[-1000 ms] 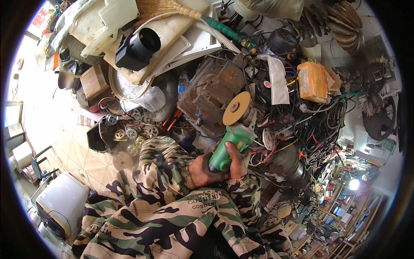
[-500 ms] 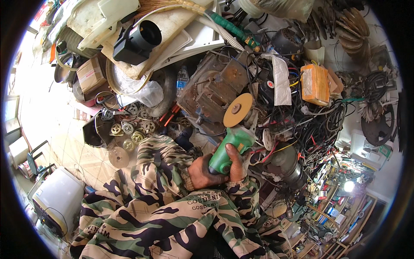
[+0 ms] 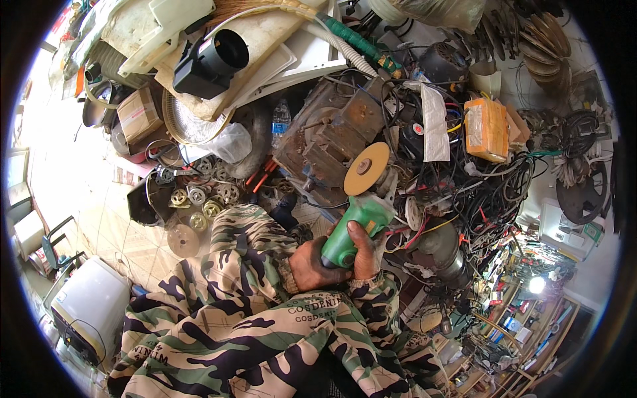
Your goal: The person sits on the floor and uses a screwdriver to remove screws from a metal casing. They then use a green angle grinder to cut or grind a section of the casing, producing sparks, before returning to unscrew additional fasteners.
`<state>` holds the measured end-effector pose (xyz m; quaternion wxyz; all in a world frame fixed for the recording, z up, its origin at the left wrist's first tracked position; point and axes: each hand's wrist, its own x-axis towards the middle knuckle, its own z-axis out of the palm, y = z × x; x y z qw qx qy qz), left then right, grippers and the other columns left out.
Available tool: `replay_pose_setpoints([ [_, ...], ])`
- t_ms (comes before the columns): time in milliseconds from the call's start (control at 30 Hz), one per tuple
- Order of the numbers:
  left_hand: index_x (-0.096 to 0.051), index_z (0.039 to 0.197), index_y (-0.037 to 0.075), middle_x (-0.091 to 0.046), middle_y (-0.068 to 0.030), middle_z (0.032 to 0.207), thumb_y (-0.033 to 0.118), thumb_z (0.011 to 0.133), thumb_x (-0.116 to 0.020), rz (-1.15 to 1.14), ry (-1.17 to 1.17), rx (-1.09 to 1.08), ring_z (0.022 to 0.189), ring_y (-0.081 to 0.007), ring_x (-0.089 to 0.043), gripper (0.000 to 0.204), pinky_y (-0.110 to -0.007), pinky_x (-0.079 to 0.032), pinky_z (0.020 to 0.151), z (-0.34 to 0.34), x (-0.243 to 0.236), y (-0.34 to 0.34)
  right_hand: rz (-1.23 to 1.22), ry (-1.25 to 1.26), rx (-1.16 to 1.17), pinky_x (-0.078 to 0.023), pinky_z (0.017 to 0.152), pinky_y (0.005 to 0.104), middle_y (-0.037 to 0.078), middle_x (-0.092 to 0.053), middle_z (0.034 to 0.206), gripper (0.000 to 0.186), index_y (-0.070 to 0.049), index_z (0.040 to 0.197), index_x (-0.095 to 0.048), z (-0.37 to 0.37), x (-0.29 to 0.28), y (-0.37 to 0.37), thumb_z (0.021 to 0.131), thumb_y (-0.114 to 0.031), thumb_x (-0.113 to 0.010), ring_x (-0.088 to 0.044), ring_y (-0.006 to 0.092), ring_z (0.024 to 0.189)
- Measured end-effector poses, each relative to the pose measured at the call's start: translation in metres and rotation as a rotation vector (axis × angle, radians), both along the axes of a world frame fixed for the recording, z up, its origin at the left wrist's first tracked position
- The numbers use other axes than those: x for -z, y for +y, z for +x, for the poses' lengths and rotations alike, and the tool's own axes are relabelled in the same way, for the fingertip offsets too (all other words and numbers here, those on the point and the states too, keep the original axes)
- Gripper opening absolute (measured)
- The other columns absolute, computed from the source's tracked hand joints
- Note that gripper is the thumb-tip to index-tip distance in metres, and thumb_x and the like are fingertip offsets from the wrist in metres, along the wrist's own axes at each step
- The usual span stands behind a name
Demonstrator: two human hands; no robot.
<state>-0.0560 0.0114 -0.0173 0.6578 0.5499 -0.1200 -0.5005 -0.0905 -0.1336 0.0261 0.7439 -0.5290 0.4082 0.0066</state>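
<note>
A green angle grinder (image 3: pixel 350 235) with a yellow-tan disc (image 3: pixel 365 170) is held upright in the picture, disc end away from me. My left hand (image 3: pixel 309 265) is closed round the lower body of the grinder, and my right hand (image 3: pixel 364 252) grips it from the right, thumb up along the body. Much of the fingers is hidden. Just beyond the disc sits a rusty metal machine (image 3: pixel 325 132). Both forearms are in camouflage sleeves (image 3: pixel 247 259).
Tangled cables (image 3: pixel 481 192) and an orange box (image 3: pixel 486 129) lie at right. Left are round metal parts (image 3: pixel 199 199), a cardboard box (image 3: pixel 138 113) and a white appliance (image 3: pixel 89 308). A black plastic fitting (image 3: pixel 199 73) rests on boards at the back. Cluttered shelves (image 3: pixel 524 331) stand lower right.
The view has shifted slightly since a second ago, leaving the disc a little lower in the picture. The hands keep the same grip on the grinder.
</note>
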Motion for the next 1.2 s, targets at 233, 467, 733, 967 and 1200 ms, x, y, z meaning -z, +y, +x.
replay_pose_setpoints([
  [233, -0.057, 0.114, -0.002, -0.068, -0.0204, 0.098, 0.036, 0.067, -0.085, -0.047, 0.050, -0.001, 0.091, -0.0329, -0.068, 0.067, -0.041, -0.052, 0.080, 0.005, -0.007, 0.001, -0.174, -0.059, 0.146, -0.052, 0.068, 0.0366, 0.009, -0.065, 0.087, 0.041, -0.002, 0.102, -0.059, 0.007, -0.004, 0.012, 0.077, -0.027, -0.079, -0.063, 0.0194, 0.076],
  [467, -0.058, 0.114, -0.002, -0.068, -0.0198, 0.098, 0.035, 0.067, -0.085, 0.021, -0.013, 0.026, 0.092, -0.0328, -0.068, 0.066, -0.041, -0.052, 0.079, 0.003, -0.006, 0.005, -0.066, -0.090, 0.071, -0.052, 0.067, 0.0358, 0.009, -0.065, 0.085, 0.040, 0.000, 0.101, -0.058, 0.012, -0.013, 0.013, 0.077, -0.025, -0.079, -0.063, 0.0193, 0.074],
  [733, -0.057, 0.117, -0.002, -0.068, -0.0202, 0.099, 0.034, 0.067, -0.085, -0.053, 0.032, -0.049, 0.092, -0.0329, -0.067, 0.068, -0.041, -0.051, 0.081, 0.013, -0.021, 0.007, -0.082, -0.030, 0.107, -0.050, 0.074, 0.0360, 0.008, -0.062, 0.090, 0.038, -0.002, 0.101, -0.058, 0.006, -0.009, 0.014, 0.079, -0.025, -0.078, -0.060, 0.0178, 0.081],
  [967, -0.056, 0.116, -0.002, -0.068, -0.0205, 0.099, 0.037, 0.066, -0.085, 0.013, 0.000, 0.055, 0.093, -0.0332, -0.067, 0.069, -0.041, -0.052, 0.082, 0.008, -0.009, 0.006, -0.166, -0.037, 0.135, -0.050, 0.071, 0.0344, 0.007, -0.062, 0.091, 0.038, -0.002, 0.102, -0.058, 0.005, -0.007, 0.015, 0.079, -0.025, -0.078, -0.061, 0.0176, 0.081],
  [1200, -0.057, 0.115, -0.002, -0.068, -0.0201, 0.098, 0.038, 0.065, -0.085, 0.021, 0.001, 0.025, 0.092, -0.0329, -0.068, 0.070, -0.041, -0.052, 0.081, 0.006, -0.009, 0.005, -0.058, -0.046, 0.039, -0.051, 0.070, 0.0368, 0.010, -0.064, 0.090, 0.040, -0.003, 0.104, -0.058, 0.004, -0.007, 0.010, 0.079, -0.028, -0.076, -0.063, 0.0199, 0.079],
])
